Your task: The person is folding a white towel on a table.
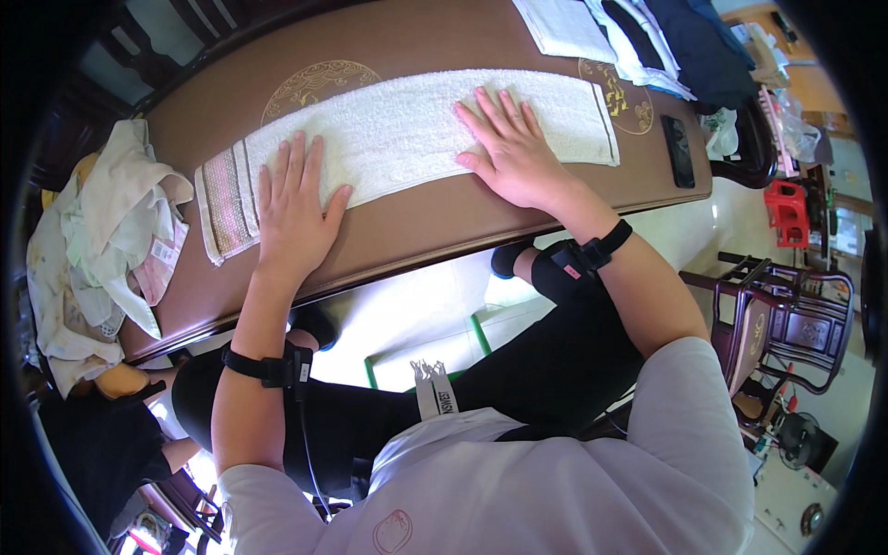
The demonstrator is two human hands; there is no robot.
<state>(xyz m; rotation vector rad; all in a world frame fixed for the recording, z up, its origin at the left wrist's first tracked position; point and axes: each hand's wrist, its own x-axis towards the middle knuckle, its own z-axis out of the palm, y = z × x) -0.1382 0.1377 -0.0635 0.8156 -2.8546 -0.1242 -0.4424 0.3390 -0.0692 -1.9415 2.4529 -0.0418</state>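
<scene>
A white terry towel (395, 132) lies as a long flat strip across the brown table, its left end banded with a pinkish-grey pattern and its right end edged by a dark line. My left hand (297, 208) rests palm down on the towel's near edge close to the banded end, fingers pointing away from me. Farther right, my right hand (510, 152) is also spread flat on the towel, thumb apart from the fingers. Neither hand grips anything. Whether the towel is folded in layers beneath is hard to tell.
A heap of crumpled cloths (118, 229) covers the table's left end. Folded clothes (645, 41) and a folded white towel (565, 28) lie at the far right. A smartphone (678, 151) sits near the brown table's (416, 222) right edge. A dark wooden chair (784, 319) stands at right.
</scene>
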